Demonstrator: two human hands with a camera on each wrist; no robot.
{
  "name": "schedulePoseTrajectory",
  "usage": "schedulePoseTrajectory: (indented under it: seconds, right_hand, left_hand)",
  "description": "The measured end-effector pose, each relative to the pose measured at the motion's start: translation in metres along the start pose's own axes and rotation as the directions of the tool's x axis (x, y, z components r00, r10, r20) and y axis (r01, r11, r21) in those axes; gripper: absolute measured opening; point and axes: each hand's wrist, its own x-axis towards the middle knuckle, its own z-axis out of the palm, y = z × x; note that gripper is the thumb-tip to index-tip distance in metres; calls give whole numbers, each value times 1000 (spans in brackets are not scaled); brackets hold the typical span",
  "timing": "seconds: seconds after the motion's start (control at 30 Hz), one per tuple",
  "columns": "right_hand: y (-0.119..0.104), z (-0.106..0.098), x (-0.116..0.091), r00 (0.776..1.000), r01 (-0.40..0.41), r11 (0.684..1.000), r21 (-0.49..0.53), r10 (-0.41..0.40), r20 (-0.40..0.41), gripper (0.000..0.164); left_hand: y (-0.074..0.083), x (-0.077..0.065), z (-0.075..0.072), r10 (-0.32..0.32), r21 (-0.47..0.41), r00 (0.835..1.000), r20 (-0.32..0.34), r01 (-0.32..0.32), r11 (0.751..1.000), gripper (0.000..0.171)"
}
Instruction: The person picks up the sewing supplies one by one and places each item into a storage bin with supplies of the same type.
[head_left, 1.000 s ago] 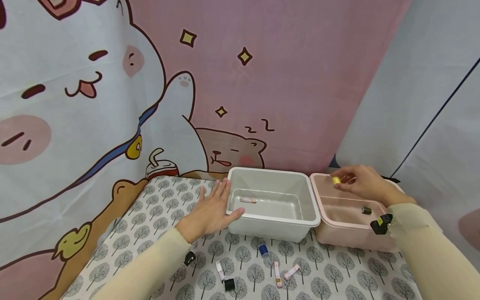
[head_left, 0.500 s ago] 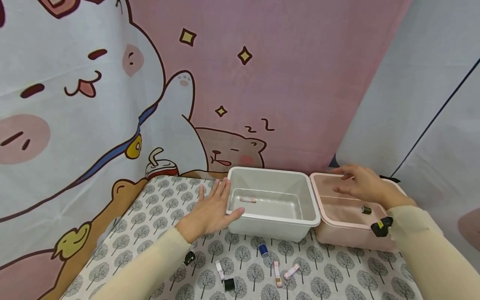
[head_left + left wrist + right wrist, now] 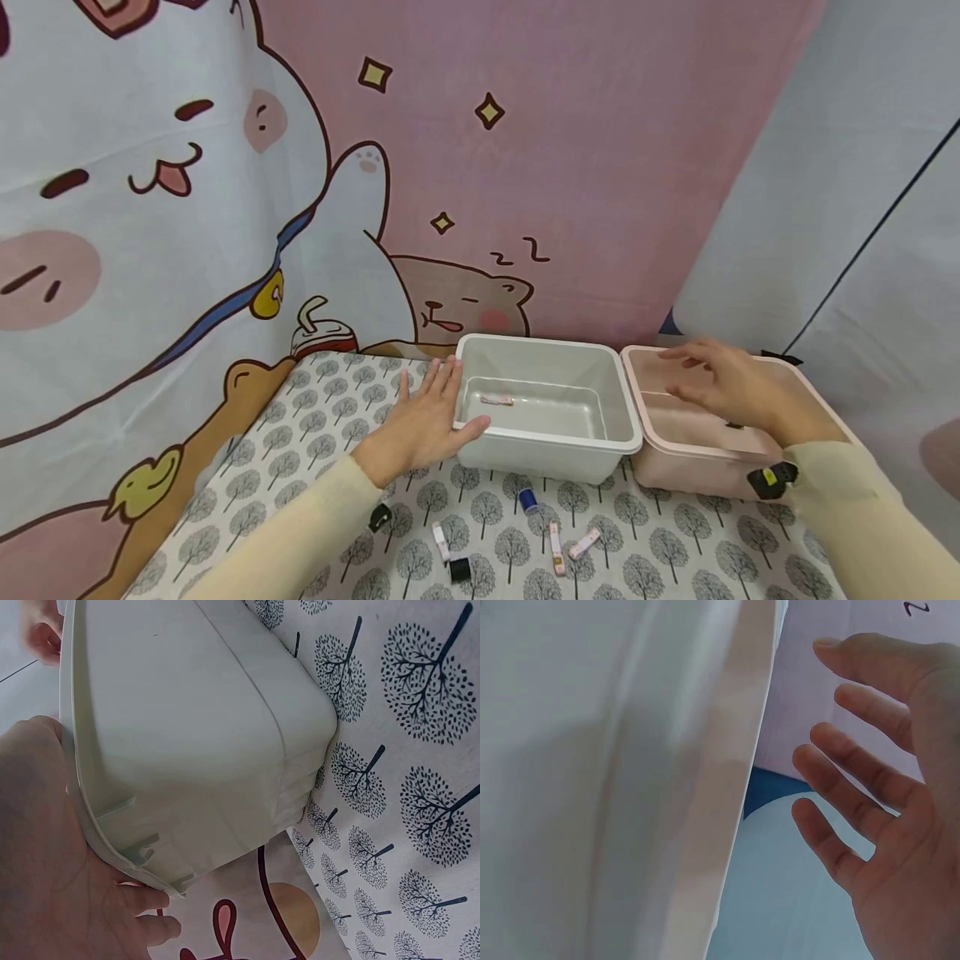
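Observation:
My left hand [image 3: 418, 423] lies with straight fingers along the left rim of a white plastic bin [image 3: 547, 457]. The left wrist view shows that hand's palm against the bin's rim. Above a pink bin [image 3: 708, 462], which stands right beside the white one, hovers my right hand [image 3: 731, 387]. Its fingers are loosely bent and spread, with nothing between them, as the right wrist view confirms. Under that hand, a dark thread spool [image 3: 735, 425] inside the pink bin is mostly covered. One small pink-and-white strip [image 3: 497, 401] lies in the white bin.
On the tree-print tablecloth [image 3: 315, 417] in front of the bins are a blue thread spool [image 3: 528, 500], a black spool [image 3: 460, 570], a white-and-pink strip [image 3: 441, 542] and two pink strips, one upright [image 3: 557, 550]. A cartoon-print curtain [image 3: 585, 167] hangs behind.
The right hand has let go of a yellow thread spool over the pink bin, and the spool is out of sight. That hand has shifted slightly right. The left hand stays put.

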Motion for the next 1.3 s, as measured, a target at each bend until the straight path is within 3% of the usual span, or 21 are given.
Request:
schedulePoseTrajectory:
  seconds: [0.43, 0.63, 0.83, 1.2, 1.3]
  right_hand:
    - [-33, 13, -30, 987, 112, 994, -4, -111, -120, 46]
    - [-51, 22, -43, 969, 152, 987, -52, -159, -188, 53]
    - [-67, 33, -53, 935, 222, 971, -87, -237, -264, 55]
    - [-84, 51, -75, 915, 304, 953, -5, -294, -276, 62]
    - [-86, 57, -82, 911, 333, 942, 33, -313, -270, 57]
  left_hand:
    - [2, 0, -1, 1, -9, 1000, 2, -1, 1000, 115]
    - [1, 0, -1, 3, -10, 1000, 1, -3, 1000, 116]
    - [1, -1, -1, -4, -23, 1000, 14, 4, 1000, 117]
    - [-1, 0, 2, 1, -24, 1000, 6, -1, 1000, 118]
    - [-1, 0, 3, 5, -26, 1000, 4, -5, 1000, 118]
